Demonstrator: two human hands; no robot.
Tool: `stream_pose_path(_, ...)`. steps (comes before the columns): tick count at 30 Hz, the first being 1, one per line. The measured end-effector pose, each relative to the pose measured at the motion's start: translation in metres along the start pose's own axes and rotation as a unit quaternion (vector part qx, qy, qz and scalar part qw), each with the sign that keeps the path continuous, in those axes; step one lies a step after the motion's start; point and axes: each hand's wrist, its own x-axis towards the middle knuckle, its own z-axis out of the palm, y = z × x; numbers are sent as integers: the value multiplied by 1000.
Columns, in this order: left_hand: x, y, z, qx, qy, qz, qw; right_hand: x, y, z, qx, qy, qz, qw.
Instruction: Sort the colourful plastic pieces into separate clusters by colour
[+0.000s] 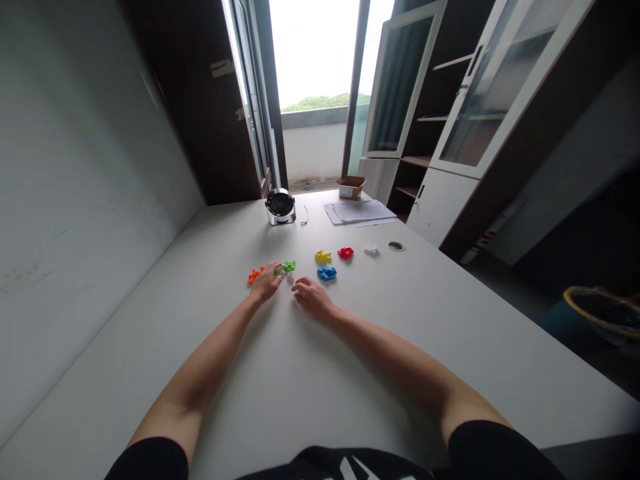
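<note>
Some green plastic (289, 266) lies at the fingertips of the left hand (267, 284), orange plastic (253, 276) to its left; whether it grips any, I cannot tell. Apart from it, the right hand (314, 299) curls loosely above the tabletop (280, 380), a blue piece (327, 273) just beyond.

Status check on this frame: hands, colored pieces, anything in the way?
Left hand at green pieces, grip unclear. Right hand loosely curled, nothing visible in it. Orange pieces partly hidden by left hand. Small pale piece between hands; no obstruction apparent.
</note>
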Motion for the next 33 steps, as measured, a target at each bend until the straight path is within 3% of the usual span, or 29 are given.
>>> stream_pose_path(8, -12, 16, 5, 31, -5, -12, 999, -1, -2, -4, 11, -9, 5, 1000)
stream_pose_path(16, -24, 10, 1, -67, 7, 26, 997, 0, -4, -6, 33, 1, -1, 999)
stream_pose_path(21, -24, 5, 3, -109, -22, 47, 993, 0, -6, -8, 50, 25, -4, 998)
stream_pose_path(33, -28, 11, 0, -66, -71, 86, 992, 3, 1, -10, 17, 32, 33, 999)
